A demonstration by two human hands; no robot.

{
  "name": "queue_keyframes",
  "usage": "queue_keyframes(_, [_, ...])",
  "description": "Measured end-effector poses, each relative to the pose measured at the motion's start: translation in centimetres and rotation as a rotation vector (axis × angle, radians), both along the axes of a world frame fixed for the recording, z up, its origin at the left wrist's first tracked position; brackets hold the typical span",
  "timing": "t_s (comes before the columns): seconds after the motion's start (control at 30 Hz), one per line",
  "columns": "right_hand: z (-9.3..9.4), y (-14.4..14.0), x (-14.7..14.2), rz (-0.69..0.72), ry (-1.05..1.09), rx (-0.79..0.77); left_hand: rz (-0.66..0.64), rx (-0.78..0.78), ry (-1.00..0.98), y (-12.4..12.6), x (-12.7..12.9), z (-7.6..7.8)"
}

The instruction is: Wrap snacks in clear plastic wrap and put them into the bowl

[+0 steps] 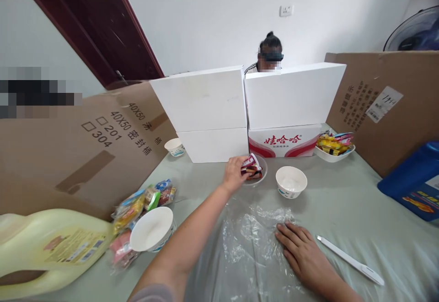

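My left hand (234, 173) reaches forward and grips a red and white snack packet (251, 165) that sits in a small clear dish (262, 174) near the white boxes. Flat on a crumpled clear plastic sheet (247, 242) in front of me lies my right hand (302, 251), fingers spread, holding nothing. An empty white bowl (291, 181) stands just right of the dish. A white pen (350, 260) lies right of my right hand.
White boxes (240, 110) and brown cardboard (85, 146) wall the table; a person sits behind them. A bowl of snacks (334, 147) stands at back right, a blue container (413, 180) at right. Left: yellow jug (44, 247), white bowl (152, 229), snack packets (144, 203), small cup (174, 146).
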State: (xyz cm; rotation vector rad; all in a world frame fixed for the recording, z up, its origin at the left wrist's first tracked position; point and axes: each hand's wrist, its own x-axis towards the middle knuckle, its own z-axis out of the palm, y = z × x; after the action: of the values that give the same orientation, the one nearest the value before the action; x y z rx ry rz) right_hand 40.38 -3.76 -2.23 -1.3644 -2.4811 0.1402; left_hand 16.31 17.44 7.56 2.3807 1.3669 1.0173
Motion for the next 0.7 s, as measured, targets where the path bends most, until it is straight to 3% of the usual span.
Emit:
queue_keyframes(0.13, [0.1, 0.0, 0.0, -0.014, 0.023, -0.033, -0.116, -0.086, 0.184, 0.9, 0.4, -0.5])
queue_keyframes(0.27, [0.2, 0.0, -0.1, -0.020, 0.048, -0.029, -0.087, -0.150, 0.246, 0.7, -0.4, -1.2])
queue_keyframes(0.47, [0.2, 0.0, -0.1, -0.031, 0.013, 0.025, -0.200, -0.205, 0.329, 0.1, -0.5, -0.2])
queue_keyframes(0.6, [0.1, 0.0, -0.1, -0.039, 0.012, 0.036, -0.217, -0.150, 0.302, -2.6, -0.1, 0.5])
queue_keyframes(0.7, [0.3, -0.3, -0.4, -0.051, -0.012, 0.030, -0.161, 0.031, 0.176, -6.9, -0.2, -0.7])
